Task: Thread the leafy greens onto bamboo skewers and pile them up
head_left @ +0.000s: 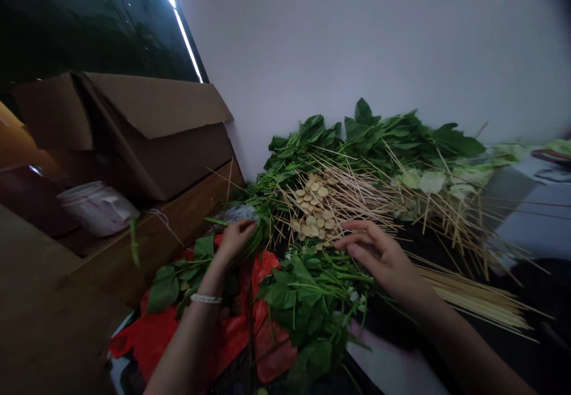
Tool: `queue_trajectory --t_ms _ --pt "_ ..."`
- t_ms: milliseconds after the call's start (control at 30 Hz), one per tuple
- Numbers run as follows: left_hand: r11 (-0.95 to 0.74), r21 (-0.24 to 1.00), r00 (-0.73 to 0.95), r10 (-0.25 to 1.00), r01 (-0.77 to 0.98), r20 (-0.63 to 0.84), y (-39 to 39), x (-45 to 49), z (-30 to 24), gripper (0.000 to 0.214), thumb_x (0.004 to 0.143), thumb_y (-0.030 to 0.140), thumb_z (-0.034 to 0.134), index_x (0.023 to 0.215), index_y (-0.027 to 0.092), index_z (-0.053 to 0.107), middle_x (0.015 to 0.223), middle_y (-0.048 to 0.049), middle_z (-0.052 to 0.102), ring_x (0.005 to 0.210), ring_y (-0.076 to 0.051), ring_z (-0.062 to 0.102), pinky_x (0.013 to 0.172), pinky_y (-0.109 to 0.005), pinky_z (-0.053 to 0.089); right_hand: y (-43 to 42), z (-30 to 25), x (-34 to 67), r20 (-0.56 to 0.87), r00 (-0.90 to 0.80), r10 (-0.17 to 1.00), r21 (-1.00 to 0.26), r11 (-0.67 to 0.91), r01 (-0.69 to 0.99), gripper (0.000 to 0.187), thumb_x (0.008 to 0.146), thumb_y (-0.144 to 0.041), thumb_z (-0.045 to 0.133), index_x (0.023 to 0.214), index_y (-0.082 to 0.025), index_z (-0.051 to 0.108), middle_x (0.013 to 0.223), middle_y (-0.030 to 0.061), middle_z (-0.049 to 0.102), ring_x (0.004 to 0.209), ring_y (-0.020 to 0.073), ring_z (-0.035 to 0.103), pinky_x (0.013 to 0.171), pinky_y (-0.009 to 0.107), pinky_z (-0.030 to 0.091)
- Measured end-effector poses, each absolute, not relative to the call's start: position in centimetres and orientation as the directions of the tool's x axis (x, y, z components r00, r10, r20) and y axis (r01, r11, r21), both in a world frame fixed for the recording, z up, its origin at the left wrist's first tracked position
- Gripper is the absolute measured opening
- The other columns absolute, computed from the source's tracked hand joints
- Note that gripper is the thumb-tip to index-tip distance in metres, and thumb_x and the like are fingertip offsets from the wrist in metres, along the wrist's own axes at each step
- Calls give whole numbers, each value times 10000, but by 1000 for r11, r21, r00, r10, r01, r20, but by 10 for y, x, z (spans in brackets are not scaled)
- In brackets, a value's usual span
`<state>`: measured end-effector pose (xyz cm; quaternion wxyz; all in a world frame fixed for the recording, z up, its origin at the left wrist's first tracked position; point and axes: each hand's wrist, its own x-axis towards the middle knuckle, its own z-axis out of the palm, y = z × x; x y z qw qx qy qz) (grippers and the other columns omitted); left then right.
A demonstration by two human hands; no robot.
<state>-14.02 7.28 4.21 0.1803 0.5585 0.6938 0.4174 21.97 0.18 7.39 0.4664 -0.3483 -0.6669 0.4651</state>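
Being probably soft and light, the greens (300,291) suit stem holds; grip: right hand (384,258) apart, left hand (236,238) not discernible.

A food-preparation corner; whether in a home or a small eatery cannot be told. Leafy greens (401,136), pale round slices (314,204) and many skewers (477,303) crowd beside a plain wall (357,38), with a cardboard box (165,148) and white tub (91,210) nearby.

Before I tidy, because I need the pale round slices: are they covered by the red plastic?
No, the pale round slices lie in plain view beyond the red plastic, next to many thin sticks.
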Motion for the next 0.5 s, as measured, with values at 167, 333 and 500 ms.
queue_trajectory --t_ms 167,333,500 --pt "208 581 -320 942 787 97 86 -136 13 221 656 308 747 827 167 747 915 -131 760 1017 -337 651 898 -392 447 1 76 220 301 -313 901 -943 330 46 312 911 -337 563 1189 -221 480 993 59 718 928 180 656 845 328 478" --pt "178 515 -245 968 838 64 83 -150 36 198 702 309 687 843 191 761 806 -51 763 864 -264 683 788 -303 474 -1 79 219 300 -317 900 -940 335 60 308 908 -340 559 1181 -217 487 969 61 715 921 187 658 843 341 477" --pt "39 519 -162 968 854 193 57 -147 85 287 768 363 631 970 209 763 889 -60 757 898 -276 656 791 -319 469 0 78 218 290 -333 897 -946 321 43 297 905 -361 562 1160 -220 503 949 61 711 925 196 658 872 363 481"
